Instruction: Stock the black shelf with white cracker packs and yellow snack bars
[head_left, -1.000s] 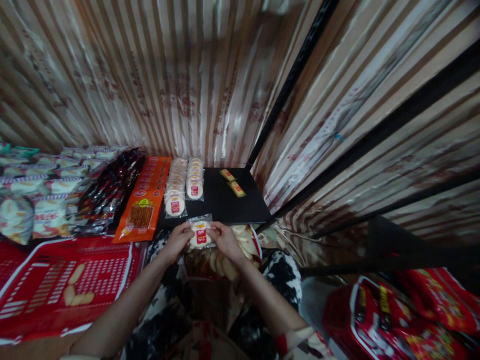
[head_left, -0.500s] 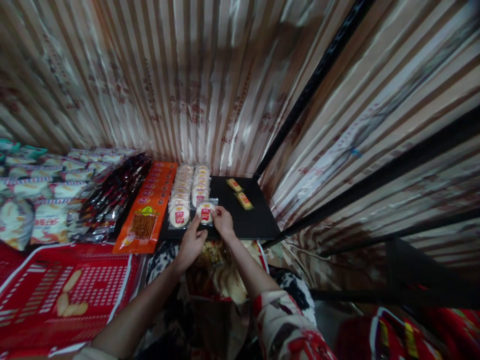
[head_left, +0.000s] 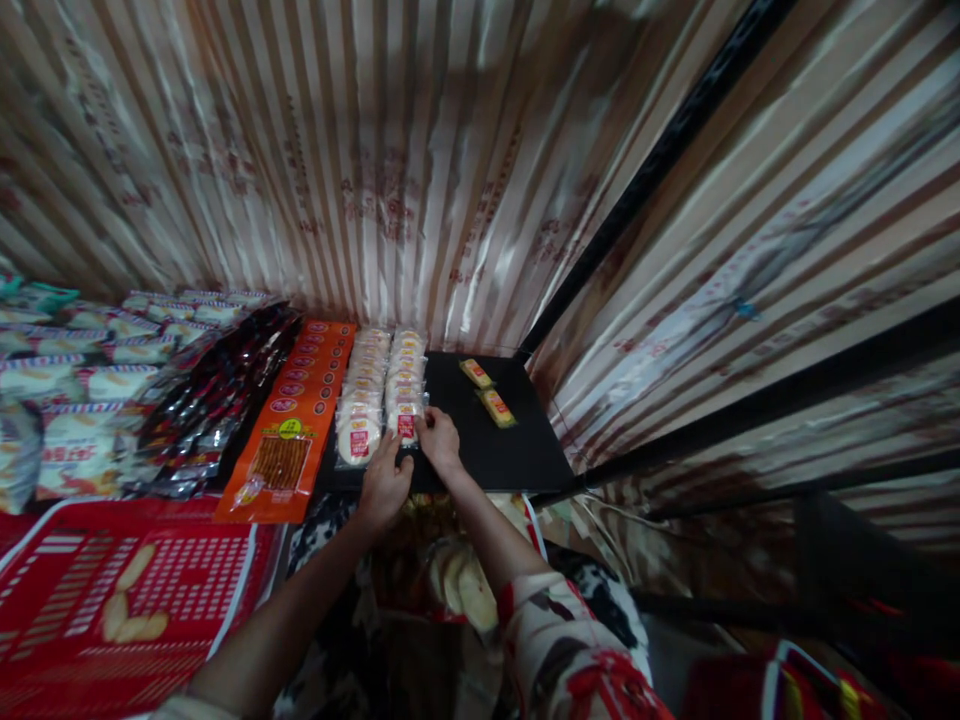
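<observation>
A clear-wrapped round white rice cracker packet (head_left: pixel 405 423) with a red label lies at the front of the right-hand row of similar packets (head_left: pixel 407 365). My right hand (head_left: pixel 439 440) pinches its right edge between thumb and fingers. At its lower left edge are the fingertips of my left hand (head_left: pixel 386 485), thumb held out to the right. A second row of cracker packets (head_left: pixel 360 435) overlaps toward the back just left of it. Both rows rest on a black shelf board (head_left: pixel 457 470). Two small yellow packets (head_left: pixel 496 407) lie to the right.
An orange snack bag (head_left: pixel 285 445) with sticks in its window lies left of the rows, beside dark shiny packets (head_left: pixel 217 400) and white snack bags (head_left: pixel 82 445). A red basket (head_left: pixel 191 570) with several tan pieces sits front left. Black frame bars (head_left: pixel 645 180) and striped sheeting surround the shelf.
The cracker packet has moved back and slightly left, into line with the right-hand row, with both hands at it. The view has shifted slightly.
</observation>
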